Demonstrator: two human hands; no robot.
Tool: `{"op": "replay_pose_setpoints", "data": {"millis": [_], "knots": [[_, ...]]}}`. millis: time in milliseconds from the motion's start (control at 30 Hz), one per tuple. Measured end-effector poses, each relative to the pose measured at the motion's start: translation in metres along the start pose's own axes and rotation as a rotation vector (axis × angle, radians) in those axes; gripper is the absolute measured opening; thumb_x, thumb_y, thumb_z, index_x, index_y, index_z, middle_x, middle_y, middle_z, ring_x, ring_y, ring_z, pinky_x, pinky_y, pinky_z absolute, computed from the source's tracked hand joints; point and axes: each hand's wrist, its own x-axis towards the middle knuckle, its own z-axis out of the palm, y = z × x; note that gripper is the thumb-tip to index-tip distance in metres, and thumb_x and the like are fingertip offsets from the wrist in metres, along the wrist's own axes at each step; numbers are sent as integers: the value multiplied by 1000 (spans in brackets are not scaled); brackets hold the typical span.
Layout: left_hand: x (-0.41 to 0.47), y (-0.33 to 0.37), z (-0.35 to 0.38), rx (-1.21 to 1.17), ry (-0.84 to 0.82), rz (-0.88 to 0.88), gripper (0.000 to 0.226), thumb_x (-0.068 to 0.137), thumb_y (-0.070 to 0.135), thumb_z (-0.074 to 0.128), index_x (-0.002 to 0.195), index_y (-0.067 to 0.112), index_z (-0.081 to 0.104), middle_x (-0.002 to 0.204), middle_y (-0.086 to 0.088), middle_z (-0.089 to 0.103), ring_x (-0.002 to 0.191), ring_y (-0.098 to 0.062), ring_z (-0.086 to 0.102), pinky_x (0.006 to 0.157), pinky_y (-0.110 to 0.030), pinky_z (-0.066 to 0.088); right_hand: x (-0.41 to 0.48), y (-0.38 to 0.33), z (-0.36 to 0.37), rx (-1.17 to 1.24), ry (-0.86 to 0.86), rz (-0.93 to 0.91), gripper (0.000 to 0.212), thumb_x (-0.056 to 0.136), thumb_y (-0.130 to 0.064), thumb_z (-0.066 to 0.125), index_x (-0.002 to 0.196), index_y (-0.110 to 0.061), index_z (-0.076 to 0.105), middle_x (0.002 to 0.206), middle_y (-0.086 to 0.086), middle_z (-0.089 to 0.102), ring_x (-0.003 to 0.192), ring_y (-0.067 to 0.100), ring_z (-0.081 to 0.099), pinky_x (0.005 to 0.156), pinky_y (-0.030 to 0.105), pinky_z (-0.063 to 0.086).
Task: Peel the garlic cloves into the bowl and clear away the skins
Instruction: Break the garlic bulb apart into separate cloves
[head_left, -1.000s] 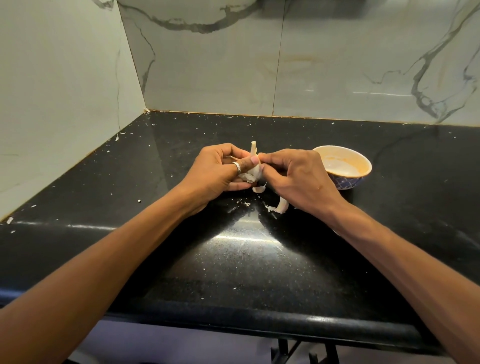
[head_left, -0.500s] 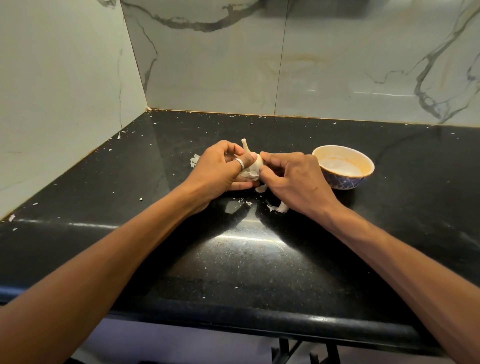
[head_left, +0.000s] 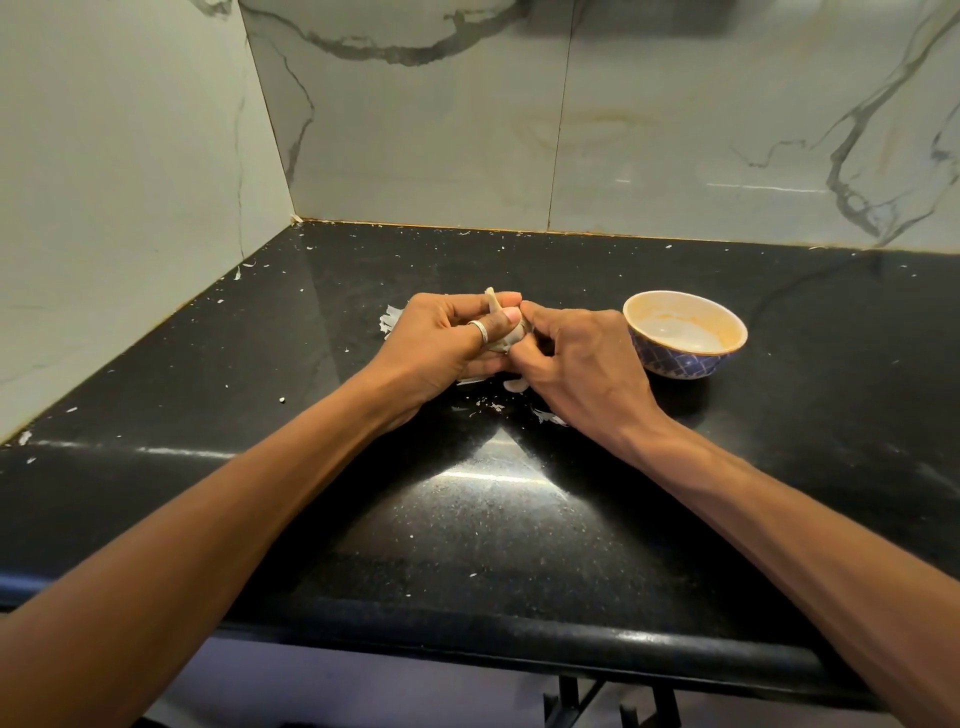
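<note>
Far left of the bowl (head_left: 675, 364), the marble side wall (head_left: 104, 208) meets the black counter (head_left: 493, 519) along a seam running back to the corner. The counter's rounded front edge (head_left: 467, 639) crosses the near side, and a broad stretch of bare stone lies between it and the hands.

A scrap of skin (head_left: 390, 322) lies well left of the bowl. Next to it the left hand (head_left: 441, 343), wearing a ring (head_left: 479, 331), curls round the garlic bulb (head_left: 514, 335), whose stem (head_left: 492, 301) pokes up above the fingers. The right hand (head_left: 576, 364), just beside the bowl's left rim, pinches the bulb's right side with bent fingers. Loose skins (head_left: 514, 385) lie on the counter beneath both hands.

The bowl stands upright, blue-patterned outside, its inside showing pale, orange-tinted glaze. Right of it the dark counter runs on to the back wall (head_left: 675, 130).
</note>
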Motion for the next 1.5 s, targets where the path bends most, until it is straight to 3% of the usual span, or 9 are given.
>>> {"op": "replay_pose_setpoints", "data": {"millis": [267,400,633,800,933,1000,1133,1300,1500], "knots": [[0,0,3,13,29,-7,20,96,10,65,113,3,73,133,2,65,109,-23,71,82,-28,61,1,-2,0,143,-8,87,32,95,-27,53,72,-7,64,58,6,57,52,5,42,52,38,42],[-2,2,3,-9,27,-19,18,97,10,64,112,7,73,132,-2,65,100,-26,74,77,-24,61,4,6,1,279,0,224,30,95,-23,58,76,-6,74,64,7,71,62,23,73,56,47,56],[-1,3,2,-33,68,-34,28,96,10,65,124,8,69,113,-12,74,98,-23,75,74,-22,61,6,9,4,345,-43,266,32,96,-34,56,90,-9,76,76,12,74,75,33,73,68,57,59],[2,3,0,-69,93,-49,28,97,12,64,125,9,68,108,-13,76,93,-27,76,77,-26,62,5,8,0,383,-86,226,23,95,-42,59,103,-32,77,85,0,78,82,25,75,78,53,61],[2,3,0,-65,86,-64,30,98,12,64,127,7,67,111,-12,75,86,-31,76,78,-29,62,7,12,-2,401,-31,297,16,100,-16,62,97,-18,78,91,-2,78,79,11,77,77,40,65],[3,3,0,-63,85,-69,30,98,12,64,127,8,67,108,-11,75,84,-30,76,77,-29,63,7,14,-2,392,-21,330,12,99,-13,63,99,-16,75,88,-1,76,78,11,77,77,39,65],[3,3,-2,-36,80,-65,30,99,13,63,128,10,66,103,-13,76,82,-27,75,74,-26,62,7,15,1,346,-8,303,9,94,-30,70,99,-23,74,85,-6,75,81,12,74,78,43,63],[3,2,0,22,55,-39,30,99,12,61,129,8,66,108,-12,75,83,-22,76,74,-27,62,4,11,-2,212,24,147,15,97,-29,71,106,-18,76,83,-8,74,74,4,70,74,31,58],[3,0,-1,80,8,-15,28,100,13,60,125,2,67,123,2,70,94,-24,75,81,-32,62,4,13,-1,35,47,-41,22,97,-30,62,101,-11,73,81,2,73,70,20,68,69,45,56]]}}
